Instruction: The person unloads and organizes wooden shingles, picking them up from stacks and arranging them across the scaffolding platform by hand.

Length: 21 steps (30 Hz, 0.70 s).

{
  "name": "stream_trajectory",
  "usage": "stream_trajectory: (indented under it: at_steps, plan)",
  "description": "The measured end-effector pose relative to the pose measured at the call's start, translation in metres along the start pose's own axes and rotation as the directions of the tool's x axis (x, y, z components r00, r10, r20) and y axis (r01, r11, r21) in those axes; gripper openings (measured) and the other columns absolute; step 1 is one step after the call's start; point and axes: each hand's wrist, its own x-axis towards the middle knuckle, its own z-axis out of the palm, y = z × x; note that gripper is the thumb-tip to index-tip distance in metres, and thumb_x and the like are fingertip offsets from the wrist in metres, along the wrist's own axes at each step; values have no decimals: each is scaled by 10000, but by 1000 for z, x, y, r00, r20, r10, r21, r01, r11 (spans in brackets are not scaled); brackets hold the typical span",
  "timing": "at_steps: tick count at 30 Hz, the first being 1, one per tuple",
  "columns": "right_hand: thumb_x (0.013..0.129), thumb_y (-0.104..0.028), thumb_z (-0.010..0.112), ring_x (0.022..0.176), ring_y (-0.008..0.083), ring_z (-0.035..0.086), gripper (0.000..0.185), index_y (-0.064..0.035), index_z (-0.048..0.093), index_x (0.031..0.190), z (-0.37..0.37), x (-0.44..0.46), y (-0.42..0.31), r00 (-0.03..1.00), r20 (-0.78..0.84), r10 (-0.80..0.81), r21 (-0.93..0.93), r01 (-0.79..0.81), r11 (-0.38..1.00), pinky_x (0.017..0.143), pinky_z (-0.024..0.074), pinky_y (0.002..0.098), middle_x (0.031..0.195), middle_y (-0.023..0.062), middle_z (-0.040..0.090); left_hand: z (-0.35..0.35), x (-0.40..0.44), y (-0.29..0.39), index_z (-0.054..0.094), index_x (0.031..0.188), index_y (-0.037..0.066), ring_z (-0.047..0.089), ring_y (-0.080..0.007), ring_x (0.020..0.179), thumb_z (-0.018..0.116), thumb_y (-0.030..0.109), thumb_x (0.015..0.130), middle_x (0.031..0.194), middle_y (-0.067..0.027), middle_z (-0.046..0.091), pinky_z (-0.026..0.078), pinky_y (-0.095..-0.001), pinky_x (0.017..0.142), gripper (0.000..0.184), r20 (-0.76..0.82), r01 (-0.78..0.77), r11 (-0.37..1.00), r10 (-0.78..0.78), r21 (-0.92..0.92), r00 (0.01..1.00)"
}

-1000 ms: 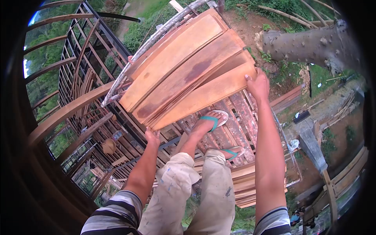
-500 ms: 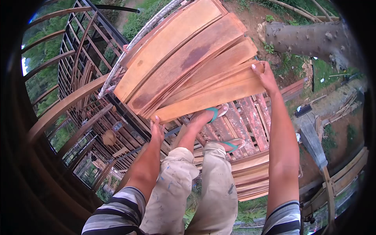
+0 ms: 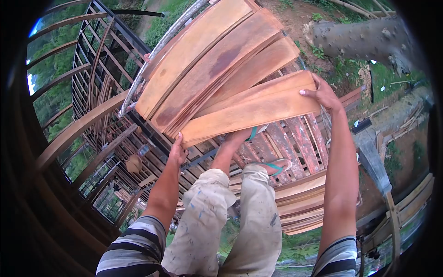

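Note:
Between my hands lies a long orange-brown wooden board [image 3: 249, 110], apparently with another board right under it. My left hand [image 3: 179, 150] grips its near left end, thumb on top. At the far right end my right hand [image 3: 325, 94] holds it, thumb on the face and fingers behind the edge. Beyond it, a fanned stack of wide planks [image 3: 221, 60] has dark stains on some faces. The held board's left end meets the lower corner of the stack; its right end is apart from the stack.
My feet in green-strapped sandals [image 3: 272, 167] stand on a paint-spotted slatted platform [image 3: 295, 143]. More stacked planks [image 3: 300, 203] lie at its near side. A whitish pole [image 3: 159, 51] runs along the left, with a dark roof frame [image 3: 99, 51] beyond. A tree trunk [image 3: 360, 39] stands right.
The board in my hands has swung away from the stack, its right end moving right and toward me. More of the planks beneath now shows.

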Motion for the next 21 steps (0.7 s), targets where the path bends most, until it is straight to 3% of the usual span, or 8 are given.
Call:
stream_trajectory:
  at_steps: [7,14,15,18,21]
  plan:
    - [854,-174,784,1114,196,636,626,-20,535,1408,-1,-62,27,973,-196,122,242,-73,968,994,476,326,1229,113,671,16,-8,-19,587,1312,235,453,-104,962,724,700,805,1203,99,618,262,-317,756,701,26,1,998,-3,68,1000]
    - [895,-141,726,1073,178,636,536,-5,548,1381,-22,-152,79,946,-284,154,304,-63,950,964,482,317,1197,99,675,58,-20,-36,609,1295,212,412,-118,898,730,690,812,1147,47,626,292,-327,754,691,-23,36,962,-30,270,999]
    - [897,-137,722,1069,174,635,528,-4,549,1378,-24,-163,86,940,-298,166,305,-71,950,962,482,314,1194,96,675,64,-20,-38,596,1315,199,457,-121,928,730,670,826,1144,30,633,305,-329,759,692,-41,4,963,8,271,999]
    - [904,-129,713,1070,173,633,528,-2,544,1388,-32,-188,92,927,-314,206,340,-93,936,968,479,312,1198,93,674,94,-43,-36,527,1428,168,514,-167,1182,663,676,875,1331,29,621,316,-420,947,764,-49,-57,951,75,304,996]
    - [911,-120,706,1128,180,613,559,-3,516,1424,-37,-226,103,901,-370,224,377,-75,923,1001,465,317,1257,101,646,109,-59,-30,493,1451,140,501,-179,1240,695,635,875,1368,0,595,309,-428,1018,786,-4,-110,938,117,329,993]
